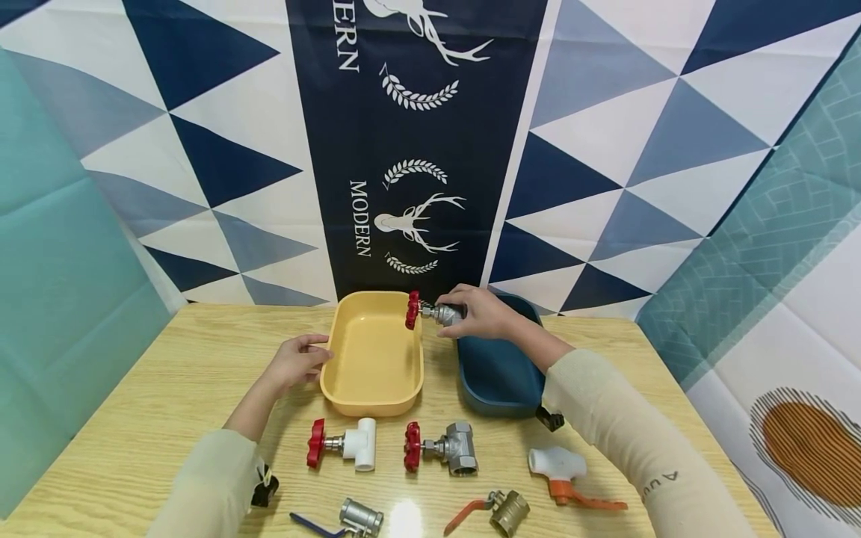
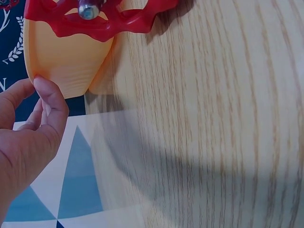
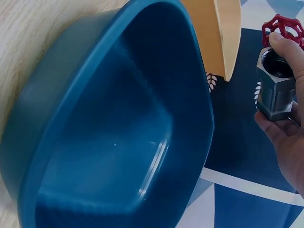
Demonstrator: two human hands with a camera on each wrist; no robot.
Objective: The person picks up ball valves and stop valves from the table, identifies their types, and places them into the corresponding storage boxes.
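Observation:
My right hand (image 1: pixel 480 312) grips a grey metal valve (image 1: pixel 449 314) with a red handwheel (image 1: pixel 412 310). It holds the valve in the air near the back, between a yellow bin (image 1: pixel 373 351) and a dark blue bin (image 1: pixel 501 370). In the right wrist view, the valve's open hexagonal end (image 3: pixel 278 64) shows between thumb and fingers. My left hand (image 1: pixel 299 362) pinches the left rim of the yellow bin, thumb and finger meeting at its edge (image 2: pixel 30 61) in the left wrist view. I see nothing inside either bin; my right forearm hides part of the blue one.
In front of the bins lie a white valve with a red handwheel (image 1: pixel 359 444), another metal handwheel valve (image 1: pixel 457 448), a blue-lever valve (image 1: pixel 361 515), a brass valve with a red lever (image 1: pixel 510 513) and a white valve with an orange lever (image 1: pixel 560 467). A patterned cloth (image 1: pixel 417 134) hangs behind.

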